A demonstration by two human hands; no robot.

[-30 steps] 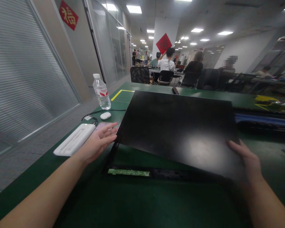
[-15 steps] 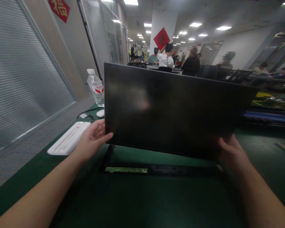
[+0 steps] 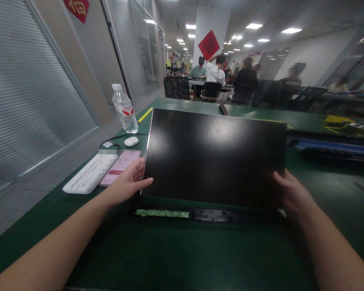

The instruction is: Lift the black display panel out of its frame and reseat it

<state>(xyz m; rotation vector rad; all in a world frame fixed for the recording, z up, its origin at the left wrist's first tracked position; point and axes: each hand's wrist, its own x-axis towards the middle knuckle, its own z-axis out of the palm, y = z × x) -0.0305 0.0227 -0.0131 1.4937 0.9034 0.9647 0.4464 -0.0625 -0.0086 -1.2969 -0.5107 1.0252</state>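
Between my hands is a glossy black display panel (image 3: 212,157), tilted back above the table. My left hand (image 3: 133,178) grips its left edge, thumb on the front and fingers curled behind. On the opposite side, my right hand (image 3: 294,192) grips the lower right edge with the thumb in front; its other fingers are partly hidden. Under the panel's lower edge lies a dark frame (image 3: 230,215) holding a long green circuit board (image 3: 162,213). The rest of the frame is hidden by the panel.
Left of the panel, a phone (image 3: 121,166), a white tray (image 3: 81,178), a small white case (image 3: 131,141) and a water bottle (image 3: 124,109) stand on the green table (image 3: 182,258). A long blue-black item (image 3: 336,149) lies at right. People sit at tables beyond.
The panel has come down and leans further back, with both hands still on its edges. The phone, the far part of the table and the chairs behind now show.
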